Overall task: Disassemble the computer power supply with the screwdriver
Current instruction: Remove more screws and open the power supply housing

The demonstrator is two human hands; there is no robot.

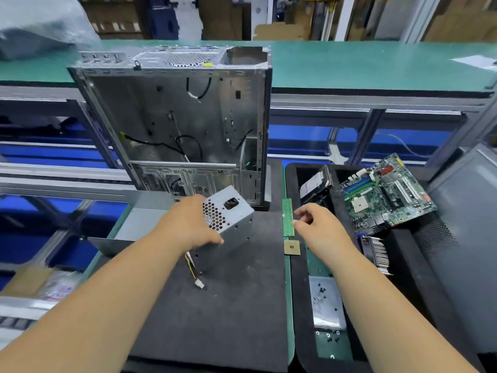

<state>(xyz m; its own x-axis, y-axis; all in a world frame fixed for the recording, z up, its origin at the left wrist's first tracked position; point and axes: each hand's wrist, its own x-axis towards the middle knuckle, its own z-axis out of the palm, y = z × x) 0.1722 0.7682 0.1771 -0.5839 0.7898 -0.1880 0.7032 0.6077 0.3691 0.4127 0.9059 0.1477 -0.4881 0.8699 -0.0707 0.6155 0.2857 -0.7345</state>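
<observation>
A grey metal power supply (231,219) with a honeycomb vent stands tilted on the black foam mat (228,305). My left hand (188,224) grips it from the left side. Yellow and black wires with a white plug (197,281) hang from beneath it onto the mat. My right hand (321,227) hovers to the right of the box, fingers apart and holding nothing, just beside a green memory stick (287,220). No screwdriver is visible.
An opened computer case (174,125) stands behind the power supply. A processor chip (292,247) lies below the memory stick. The black tray (293,305) at right holds a motherboard (387,192), a hard drive (314,184), a heatsink (375,253) and a metal plate with several screws (326,302).
</observation>
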